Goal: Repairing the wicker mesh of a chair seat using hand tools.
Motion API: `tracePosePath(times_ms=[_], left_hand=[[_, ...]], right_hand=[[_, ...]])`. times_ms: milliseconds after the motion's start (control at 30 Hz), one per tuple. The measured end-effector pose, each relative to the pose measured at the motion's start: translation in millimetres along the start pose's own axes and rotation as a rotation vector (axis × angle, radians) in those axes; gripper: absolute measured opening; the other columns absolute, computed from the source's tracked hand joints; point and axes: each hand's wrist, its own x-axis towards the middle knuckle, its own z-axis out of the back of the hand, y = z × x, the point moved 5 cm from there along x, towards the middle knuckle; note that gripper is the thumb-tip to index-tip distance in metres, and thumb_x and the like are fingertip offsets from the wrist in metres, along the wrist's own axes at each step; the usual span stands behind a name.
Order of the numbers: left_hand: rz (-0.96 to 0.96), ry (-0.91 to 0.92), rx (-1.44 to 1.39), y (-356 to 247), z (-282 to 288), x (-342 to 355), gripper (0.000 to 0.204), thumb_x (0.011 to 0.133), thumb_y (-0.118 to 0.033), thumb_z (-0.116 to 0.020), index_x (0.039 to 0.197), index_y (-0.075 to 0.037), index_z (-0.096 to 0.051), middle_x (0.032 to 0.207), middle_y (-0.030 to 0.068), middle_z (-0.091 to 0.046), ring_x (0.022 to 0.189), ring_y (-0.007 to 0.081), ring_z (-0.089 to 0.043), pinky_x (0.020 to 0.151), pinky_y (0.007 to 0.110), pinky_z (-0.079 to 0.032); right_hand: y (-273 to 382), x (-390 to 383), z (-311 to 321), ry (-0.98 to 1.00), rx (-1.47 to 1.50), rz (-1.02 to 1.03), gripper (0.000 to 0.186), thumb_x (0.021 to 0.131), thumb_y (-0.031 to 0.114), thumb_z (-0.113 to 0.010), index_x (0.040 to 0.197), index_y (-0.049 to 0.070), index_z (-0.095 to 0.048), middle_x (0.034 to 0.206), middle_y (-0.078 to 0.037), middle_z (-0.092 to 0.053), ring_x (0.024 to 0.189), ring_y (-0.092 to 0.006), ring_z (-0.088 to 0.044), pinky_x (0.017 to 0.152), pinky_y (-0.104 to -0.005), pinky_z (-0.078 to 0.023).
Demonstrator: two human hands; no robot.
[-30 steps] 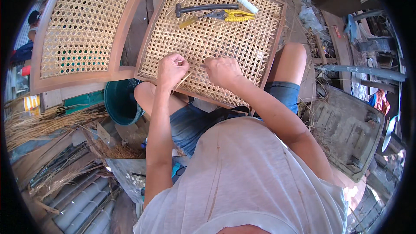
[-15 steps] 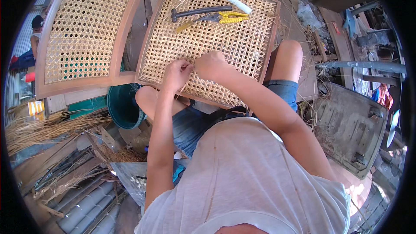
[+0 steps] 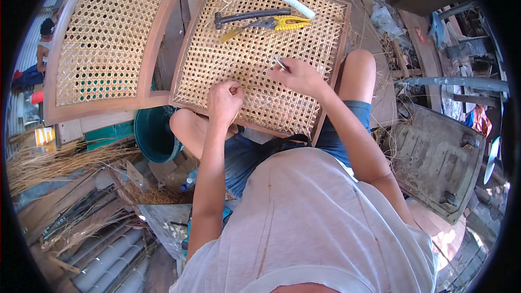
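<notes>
Over cane panel (image 3: 255, 54) | left grip (image 3: 224, 102) curled | right grip (image 3: 300, 78) clasping shiny tool (image 3: 280, 63)

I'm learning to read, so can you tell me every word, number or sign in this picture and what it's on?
There are none that can be read.
Yellow-and-white package at the left: any print is too small and blurred.
Pliers, hammer and white stick on the woven cane panel: no readable words.

Hands (image 3: 225, 102) over cane panel (image 3: 255, 57); R w/ shiny tool (image 3: 281, 64).
</notes>
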Motion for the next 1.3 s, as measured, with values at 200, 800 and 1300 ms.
tracePosePath(times_ms=[200, 800, 1300], left_hand=[[0.033, -0.01, 0.092, 1.3, -6.2, -1.2, 0.01, 0.08, -0.012, -0.069, 0.081, -0.006, -0.077, 0.079, 0.0155, -0.074, 0.076, 0.0337, -0.071, 0.075, 0.044, -0.056], [0.364, 0.031, -0.84, 33.3, 149.3, -35.4, 0.018, 0.1, -0.018, -0.069, 0.09, -0.003, -0.071, 0.081, -0.0019, -0.062, 0.069, 0.0043, -0.044, 0.065, 0.022, -0.037], [0.211, -0.057, -0.386, 52.7, 156.3, -55.9, 0.018, 0.096, -0.004, -0.066, 0.078, 0.0, -0.063, 0.075, -0.0021, -0.056, 0.065, 0.0043, -0.043, 0.059, 0.024, -0.034]], right_hand=[[20.3, 13.5, -53.1, 0.112, -0.519, 0.124, 0.039, 0.092, 0.037, -0.062, 0.108, 0.003, -0.072, 0.106, -0.022, -0.075, 0.102, -0.0368, -0.073, 0.091, -0.0471, -0.058], [-49.5, -9.6, 39.2, 0.309, 0.357, -0.091, 0.029, 0.1, 0.018, -0.063, 0.127, 0.008, -0.07, 0.09, -0.009, -0.073, 0.061, -0.0091, -0.06, 0.06, -0.0262, -0.053], [61.4, 22.9, -64.9, 0.362, -0.483, 0.655, 0.038, 0.101, 0.044, -0.056, 0.108, 0.012, -0.073, 0.107, -0.017, -0.072, 0.107, -0.0359, -0.069, 0.092, -0.0515, -0.054]])
